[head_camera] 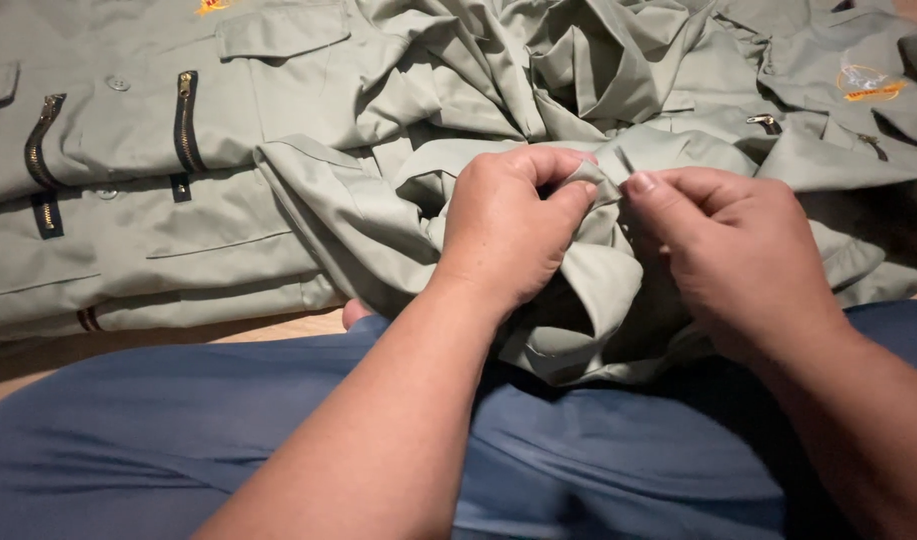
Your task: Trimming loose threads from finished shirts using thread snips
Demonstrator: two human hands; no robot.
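From the head camera, the left hand [505, 235] and right hand [730, 255] both pinch a fold of a grey-green work jacket [588, 290] bunched on the person's blue-trousered lap [178, 430]; a flat stack of like jackets with black zips [128, 200] lies to the left

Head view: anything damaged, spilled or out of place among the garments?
Nothing looks damaged or spilled. The left hand and right hand pinch a fold of the crumpled grey-green garment on the lap. More garments lie bunched behind, while a jacket with dark zippers lies flat at left.
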